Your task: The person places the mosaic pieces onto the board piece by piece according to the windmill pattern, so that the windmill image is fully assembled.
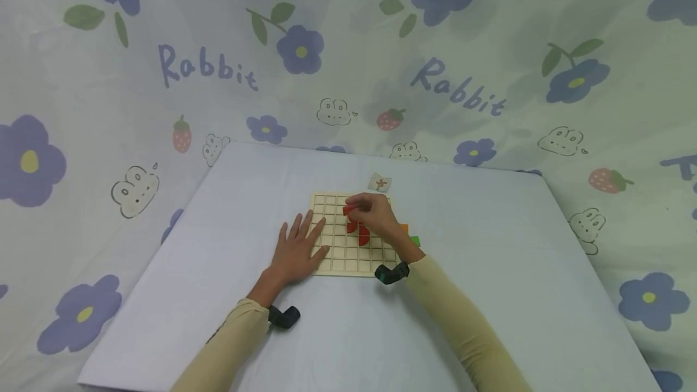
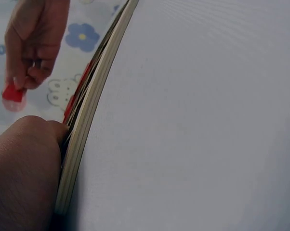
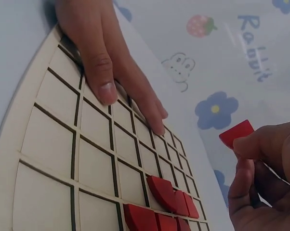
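Observation:
A pale wooden grid board lies on the white table. My left hand rests on its left edge with the fingers spread, and the fingertips reach over the nearest cells. Between thumb and fingers my right hand pinches a small red block, raised above the board's far part. One side of that block looks curved in the left wrist view. Several red blocks with curved or straight sides sit in the grid cells below the right hand. Part of the board's right side is hidden under the right hand and forearm.
A small printed card with a red figure lies just beyond the board's far edge. Orange and green pieces show at the board's right side, partly behind the right wrist. A patterned cloth hangs behind the table.

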A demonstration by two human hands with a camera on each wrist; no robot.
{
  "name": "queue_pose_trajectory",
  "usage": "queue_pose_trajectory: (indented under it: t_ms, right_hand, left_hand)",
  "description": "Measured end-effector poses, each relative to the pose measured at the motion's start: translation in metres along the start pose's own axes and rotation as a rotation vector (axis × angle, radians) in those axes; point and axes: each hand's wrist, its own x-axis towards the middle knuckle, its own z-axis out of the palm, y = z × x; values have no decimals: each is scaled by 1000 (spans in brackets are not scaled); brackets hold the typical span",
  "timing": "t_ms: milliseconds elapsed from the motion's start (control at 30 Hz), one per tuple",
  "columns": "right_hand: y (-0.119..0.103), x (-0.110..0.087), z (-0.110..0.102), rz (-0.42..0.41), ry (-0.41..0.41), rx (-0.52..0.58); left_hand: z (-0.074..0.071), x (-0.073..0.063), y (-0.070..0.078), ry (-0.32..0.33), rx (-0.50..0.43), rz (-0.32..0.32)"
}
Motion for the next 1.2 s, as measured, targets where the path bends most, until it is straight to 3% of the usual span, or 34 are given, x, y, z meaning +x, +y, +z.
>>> queue_pose_trajectory:
  t_ms: [733,1000,1200]
  right_hand:
    - [2,9,11,94,-15,231]
    - [1,8,10,28,44,202]
    - [2,8,10,14,11,210]
  left_hand:
    - [-2,1,-2,-4,26,10]
    - [-3,1,-2,4,29,10]
    - [-3,2,-1,6,25,9]
